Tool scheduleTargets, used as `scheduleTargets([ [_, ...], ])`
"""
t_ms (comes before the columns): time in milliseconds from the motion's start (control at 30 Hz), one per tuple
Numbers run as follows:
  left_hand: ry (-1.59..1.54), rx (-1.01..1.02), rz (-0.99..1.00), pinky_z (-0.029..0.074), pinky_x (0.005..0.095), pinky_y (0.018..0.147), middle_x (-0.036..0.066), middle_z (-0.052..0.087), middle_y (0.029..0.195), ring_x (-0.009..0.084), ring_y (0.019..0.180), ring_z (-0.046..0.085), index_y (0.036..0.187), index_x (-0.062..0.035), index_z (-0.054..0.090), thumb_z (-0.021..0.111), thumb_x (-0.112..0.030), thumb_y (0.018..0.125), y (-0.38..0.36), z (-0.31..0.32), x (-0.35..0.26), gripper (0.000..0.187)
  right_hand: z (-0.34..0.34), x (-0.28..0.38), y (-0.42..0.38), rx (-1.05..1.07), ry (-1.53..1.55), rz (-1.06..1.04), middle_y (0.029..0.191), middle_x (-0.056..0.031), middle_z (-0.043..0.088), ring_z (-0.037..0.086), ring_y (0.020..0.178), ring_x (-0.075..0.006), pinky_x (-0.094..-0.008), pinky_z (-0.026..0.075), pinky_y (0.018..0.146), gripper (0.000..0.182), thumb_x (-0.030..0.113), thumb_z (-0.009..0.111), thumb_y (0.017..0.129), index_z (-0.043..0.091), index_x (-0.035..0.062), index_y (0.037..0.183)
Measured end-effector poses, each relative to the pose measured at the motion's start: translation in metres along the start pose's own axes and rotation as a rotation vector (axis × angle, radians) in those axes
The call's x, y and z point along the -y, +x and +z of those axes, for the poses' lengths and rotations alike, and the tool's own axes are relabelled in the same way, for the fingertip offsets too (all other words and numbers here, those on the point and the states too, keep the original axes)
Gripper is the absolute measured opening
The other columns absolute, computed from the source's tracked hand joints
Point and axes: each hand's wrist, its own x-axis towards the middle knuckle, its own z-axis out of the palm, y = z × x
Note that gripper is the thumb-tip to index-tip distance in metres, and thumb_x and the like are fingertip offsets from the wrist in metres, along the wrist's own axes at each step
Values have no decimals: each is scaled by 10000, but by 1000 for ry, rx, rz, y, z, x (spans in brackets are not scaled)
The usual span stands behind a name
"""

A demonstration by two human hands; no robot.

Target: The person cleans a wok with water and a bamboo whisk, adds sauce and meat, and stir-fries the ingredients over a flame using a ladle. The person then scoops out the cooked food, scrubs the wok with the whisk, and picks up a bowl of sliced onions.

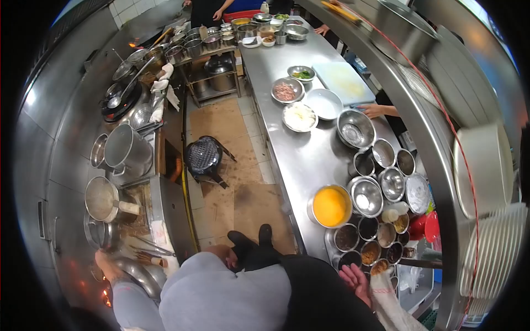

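My left hand (108,266) reaches over the stove on the left, beside a curved steel vessel (138,276). Its fingers are too small and hidden to show a grip. On the other side, my right hand (356,282) is held low at the counter's edge, fingers loosely apart and nothing seen in it. Close by are a container of dark seasoning (350,259), an orange-brown seasoning container (370,253) and a pale cloth (385,289). Further up the counter stands a pot of orange-yellow liquid (331,206).
Flames (106,298) show at the lower left. Tall pots (128,148) line the stove. A black stool (205,156) stands in the aisle. Bowls of raw meat (287,91) and white food (300,117) sit by a cutting board (343,83), near another person's hand (374,110). Plates (497,259) are stacked right.
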Motion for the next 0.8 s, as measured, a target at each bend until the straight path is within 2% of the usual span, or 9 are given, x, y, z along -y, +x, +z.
scheduleTargets([
  [133,6,-150,169,524,567,1053,197,525,1543,387,1298,631,1495,-164,555,666,-539,973,-29,-55,44,653,73,48,79,-37,-109,28,1643,-213,432,474,1497,-326,-434,369,1217,917,503,703,1008,276,19,1659],
  [267,14,-277,353,522,556,1034,194,614,1449,389,1275,650,1395,-121,646,590,-489,1019,-6,-48,89,529,124,65,151,-36,-103,54,1601,-203,488,524,1447,-314,-426,402,1192,817,458,697,1023,352,18,1620],
  [333,15,-341,444,521,550,1025,193,658,1402,390,1263,659,1345,-100,692,551,-464,1041,-7,-50,87,494,138,64,180,10,27,97,1564,-197,528,551,1416,-292,-407,424,1170,630,327,649,1071,428,28,1580],
  [467,28,-417,555,519,541,1012,191,725,1331,392,1246,673,1270,-69,761,494,-426,1075,-21,-82,74,487,161,52,230,-97,130,233,1506,-187,572,601,1339,-280,-412,463,1127,580,317,638,1076,460,26,1545],
  [500,128,-679,587,515,525,1014,213,715,1325,397,1228,673,1259,-40,751,528,-388,1055,-36,-104,63,461,163,48,243,-100,133,236,1506,-187,572,601,1339,-280,-412,463,1127,580,317,638,1076,460,26,1545],
  [567,332,-1209,627,509,494,1019,258,696,1313,407,1193,673,1239,18,729,597,-312,1015,-81,-154,44,420,166,42,273,-144,134,194,1473,-166,607,632,1275,-273,-438,493,1078,559,333,657,1055,497,39,1502],
  [667,311,-1286,729,502,510,1030,269,690,1312,419,1193,669,1238,-5,735,621,-337,1008,-171,-209,13,420,186,60,331,-90,11,126,1478,-165,600,604,1315,-275,-435,458,1108,582,321,663,1052,482,34,1525],
  [700,-190,-1117,808,500,504,1040,266,685,1321,423,1205,663,1247,-2,729,611,-355,1019,-287,-178,14,436,196,71,358,-33,-83,73,1485,-163,591,587,1332,-258,-410,442,1123,588,313,663,1054,478,27,1534],
  [800,-181,-1261,960,508,485,1043,249,705,1296,417,1207,665,1229,-13,732,602,-358,1030,-364,-253,10,419,224,126,466,148,-415,-116,1517,-163,569,516,1433,-286,-442,373,1213,711,356,740,995,463,33,1564],
])
